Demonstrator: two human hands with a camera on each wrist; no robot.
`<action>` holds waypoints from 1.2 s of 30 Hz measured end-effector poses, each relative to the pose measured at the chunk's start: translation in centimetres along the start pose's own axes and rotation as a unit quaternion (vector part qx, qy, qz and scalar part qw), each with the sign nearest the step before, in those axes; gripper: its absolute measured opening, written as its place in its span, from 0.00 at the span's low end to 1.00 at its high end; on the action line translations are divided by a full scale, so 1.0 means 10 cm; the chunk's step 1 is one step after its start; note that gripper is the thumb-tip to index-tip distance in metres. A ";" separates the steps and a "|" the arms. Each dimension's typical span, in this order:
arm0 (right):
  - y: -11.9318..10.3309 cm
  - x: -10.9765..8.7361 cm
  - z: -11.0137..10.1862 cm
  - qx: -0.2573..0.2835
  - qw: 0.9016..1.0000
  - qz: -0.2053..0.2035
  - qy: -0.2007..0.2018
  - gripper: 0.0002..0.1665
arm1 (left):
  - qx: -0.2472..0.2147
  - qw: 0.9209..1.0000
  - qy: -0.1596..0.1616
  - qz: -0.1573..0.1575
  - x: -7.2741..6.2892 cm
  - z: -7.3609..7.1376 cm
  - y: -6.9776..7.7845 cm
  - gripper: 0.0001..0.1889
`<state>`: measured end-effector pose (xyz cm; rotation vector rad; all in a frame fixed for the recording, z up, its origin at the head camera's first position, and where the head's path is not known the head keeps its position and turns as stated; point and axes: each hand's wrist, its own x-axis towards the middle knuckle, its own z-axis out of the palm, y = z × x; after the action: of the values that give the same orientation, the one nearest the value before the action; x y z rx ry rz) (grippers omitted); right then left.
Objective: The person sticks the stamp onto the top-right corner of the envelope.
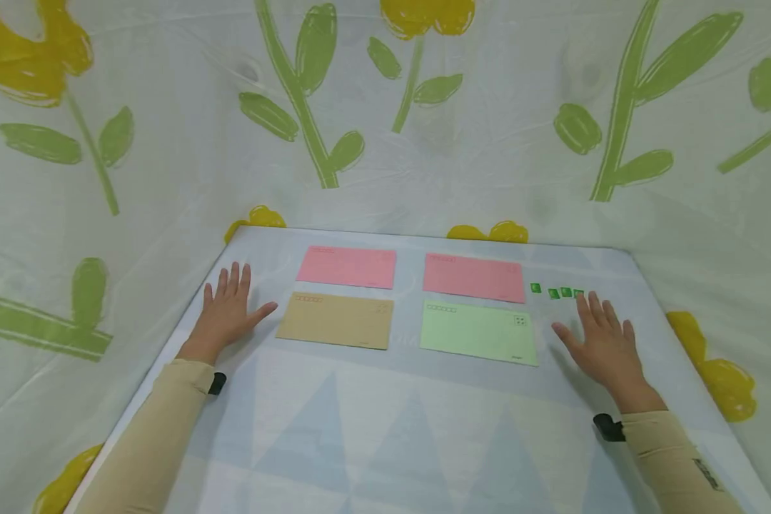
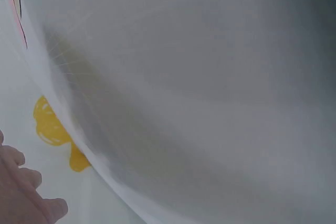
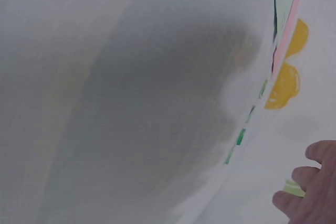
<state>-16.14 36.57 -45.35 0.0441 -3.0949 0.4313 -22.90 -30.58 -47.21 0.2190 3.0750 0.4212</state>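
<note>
Two pink envelopes, one at the back left (image 1: 347,267) and one at the back right (image 1: 474,277), lie flat on the table. In front of them are a tan envelope (image 1: 335,320) and a light green envelope (image 1: 478,331). Several small green stamps (image 1: 566,292) sit right of the envelopes. My left hand (image 1: 225,314), fingers straight and spread, is left of the tan envelope and holds nothing. With fingers spread, my right hand (image 1: 604,343) is near the stamps, its fingertips partly covering the rightmost one. In the wrist views only fingers show at the lower corners.
The table (image 1: 360,442) has a pale cover with blue-grey triangles. Behind and beside it hangs a white sheet (image 1: 180,107) printed with yellow flowers and green leaves. Each wrist wears a small black device, at the left (image 1: 218,383) and right (image 1: 609,427).
</note>
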 end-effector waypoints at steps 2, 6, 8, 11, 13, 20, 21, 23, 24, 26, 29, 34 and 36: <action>0.00 0.02 0.00 -0.001 1.000 -0.003 0.002 0.55 | -0.003 1.000 -0.002 0.001 0.02 -0.01 0.01 0.57; 0.01 0.08 0.00 -0.003 1.000 -0.006 0.003 0.55 | -0.004 1.000 -0.011 -0.001 0.07 -0.05 0.02 0.57; 0.01 0.10 0.02 -0.001 1.000 -0.003 0.002 0.55 | -0.001 1.000 -0.016 -0.005 0.09 -0.07 0.02 0.57; 0.01 0.12 0.04 0.000 1.000 -0.004 0.002 0.55 | 0.002 1.000 -0.015 -0.004 0.12 -0.08 0.03 0.57; 0.01 0.13 0.04 -0.002 1.000 -0.007 0.008 0.54 | -0.002 1.000 -0.013 0.003 0.15 -0.08 0.05 0.57; 0.02 0.19 0.01 0.001 0.999 -0.020 0.037 0.52 | -0.004 0.999 -0.001 0.048 0.34 -0.08 0.19 0.54; 0.02 0.21 0.01 0.005 0.999 -0.021 0.038 0.52 | -0.006 0.999 0.002 0.054 0.37 -0.08 0.21 0.53; 0.02 0.24 0.01 0.009 0.999 -0.024 0.042 0.52 | -0.006 0.998 0.007 0.060 0.44 -0.09 0.24 0.52; 0.02 0.25 0.00 0.011 0.999 -0.025 0.044 0.52 | -0.012 0.998 0.006 0.060 0.48 -0.10 0.26 0.52; 0.00 0.28 0.00 0.019 0.998 -0.027 0.045 0.51 | -0.023 0.998 -0.002 0.055 0.55 -0.11 0.29 0.52; -0.01 0.31 0.01 0.030 0.998 -0.030 0.043 0.51 | -0.035 0.998 -0.019 0.051 0.67 -0.14 0.33 0.51; -0.07 0.38 0.01 0.045 0.998 -0.021 0.025 0.51 | -0.036 0.997 -0.039 0.060 0.85 -0.16 0.40 0.49; -0.10 0.42 0.02 0.046 0.999 -0.015 0.020 0.51 | -0.033 0.997 -0.043 0.063 0.92 -0.16 0.42 0.49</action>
<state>-20.28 35.40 -45.20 0.0804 -3.0292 0.5652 -31.52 -25.65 -44.61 0.4177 2.9668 0.5020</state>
